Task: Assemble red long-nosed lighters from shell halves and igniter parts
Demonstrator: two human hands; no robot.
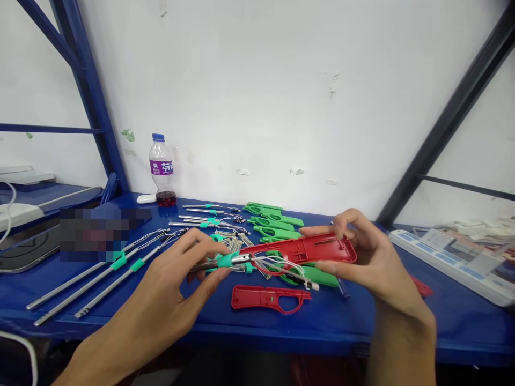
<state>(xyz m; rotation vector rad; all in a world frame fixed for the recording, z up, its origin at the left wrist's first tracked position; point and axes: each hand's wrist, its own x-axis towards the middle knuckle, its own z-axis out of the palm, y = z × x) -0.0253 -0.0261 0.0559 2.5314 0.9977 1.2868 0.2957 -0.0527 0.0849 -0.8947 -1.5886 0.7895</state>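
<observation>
Tube point(242, 258) w/ green tape point(226, 260) sits pinched in L hand point(181, 279); R hand point(374, 260) grips red shell point(317, 249) just to the right, mid-scene. Best keep wires point(281, 258) loose, not squashed, & shell's inside facing you.

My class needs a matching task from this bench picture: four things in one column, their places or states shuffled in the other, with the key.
Column one
1. Bottle
2. Left hand
3. Green shells
4. Right hand

Column two
A. holding a red shell
B. lying one behind another on the table
C. standing upright near the wall
D. holding a metal rod

Right pairs: 1-C, 2-D, 3-B, 4-A
</observation>
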